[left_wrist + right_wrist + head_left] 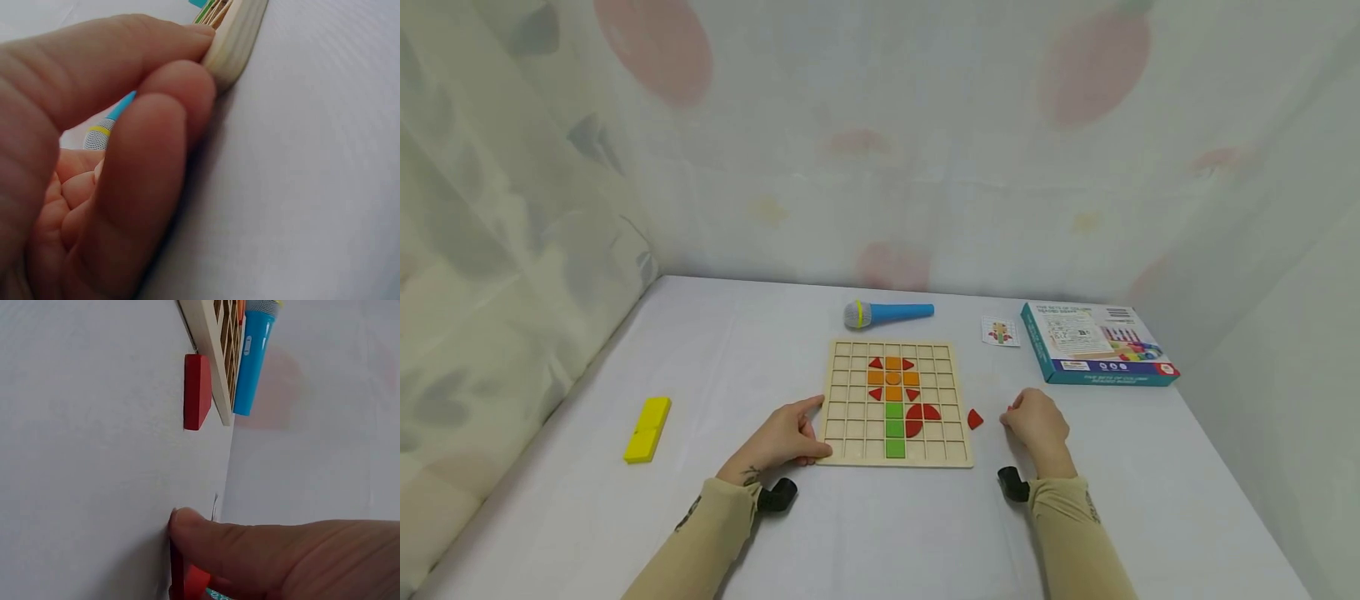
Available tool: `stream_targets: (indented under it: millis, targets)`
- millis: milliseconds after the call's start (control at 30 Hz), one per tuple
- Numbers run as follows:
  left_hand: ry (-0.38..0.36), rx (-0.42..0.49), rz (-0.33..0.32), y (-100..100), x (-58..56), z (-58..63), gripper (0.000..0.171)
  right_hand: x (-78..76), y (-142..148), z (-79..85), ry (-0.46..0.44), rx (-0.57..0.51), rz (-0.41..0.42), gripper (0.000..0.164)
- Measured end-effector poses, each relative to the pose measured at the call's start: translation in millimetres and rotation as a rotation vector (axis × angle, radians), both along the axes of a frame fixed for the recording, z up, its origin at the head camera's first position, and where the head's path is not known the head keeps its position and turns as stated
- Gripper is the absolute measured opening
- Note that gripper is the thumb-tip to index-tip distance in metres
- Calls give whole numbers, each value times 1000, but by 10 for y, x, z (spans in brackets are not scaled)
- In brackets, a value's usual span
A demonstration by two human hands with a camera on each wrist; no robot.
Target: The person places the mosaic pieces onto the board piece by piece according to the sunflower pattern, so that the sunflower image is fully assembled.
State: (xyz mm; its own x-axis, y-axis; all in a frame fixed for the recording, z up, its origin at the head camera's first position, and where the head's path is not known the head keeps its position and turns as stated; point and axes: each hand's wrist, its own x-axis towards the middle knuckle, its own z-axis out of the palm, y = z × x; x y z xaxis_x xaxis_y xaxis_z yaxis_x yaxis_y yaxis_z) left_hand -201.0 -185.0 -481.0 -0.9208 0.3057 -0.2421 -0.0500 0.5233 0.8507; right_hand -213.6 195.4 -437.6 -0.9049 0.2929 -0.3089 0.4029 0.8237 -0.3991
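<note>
At the left edge of a wooden grid board (853,433) is my left hand (782,433), its thumb on the near corner and its index finger farther up the edge. In the left wrist view, that thumb and the fingers beneath it hold the board's corner. My right hand (1037,421), close over the table right of the board, pinches a small red piece (197,582), mostly hidden by the thumb. Between board and hand lies a red quarter-circle piece (975,418). Orange squares, red triangles, green squares (895,428) and red quarter-circles (922,417) sit in the grid.
A blue toy microphone (898,312) lies behind the board. Towards the back right are a small pattern card (1001,332) and a teal-edged toy box (1101,344). Two yellow blocks (647,429) lie end to end at the left. Patterned cloth (880,167) hangs behind the table.
</note>
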Motion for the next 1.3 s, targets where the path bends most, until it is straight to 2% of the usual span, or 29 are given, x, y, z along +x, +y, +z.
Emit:
stream_targets:
  millis: [100,233,333,433,567,700,833,1000,1300]
  targets:
    - [-3,0,1,1,-4,0,94,-20,-35,29,50,-16,23,17]
    - [-5,-6,3,6,-10,1,95,-87,-189,95,186,-110,90,14]
    - [-7,-9,7,8,-14,2,95,-138,-410,154,275,-233,166,12]
    - [-3,-11,8,8,-18,-1,95,-170,-684,200,324,-336,247,10]
    - [-1,-11,7,8,-19,-3,94,-194,-1037,209,348,-372,356,8]
    - [-8,0,8,11,-18,-2,94,-202,-1294,146,314,-329,473,5]
    - [-11,3,6,9,-18,-6,94,-201,-1459,78,251,-312,545,5]
    - [-8,5,3,2,-21,-16,94,-206,-1571,10,220,-273,582,2]
    - [-17,11,11,-4,-7,-6,95,-184,-1661,-45,269,-63,616,12]
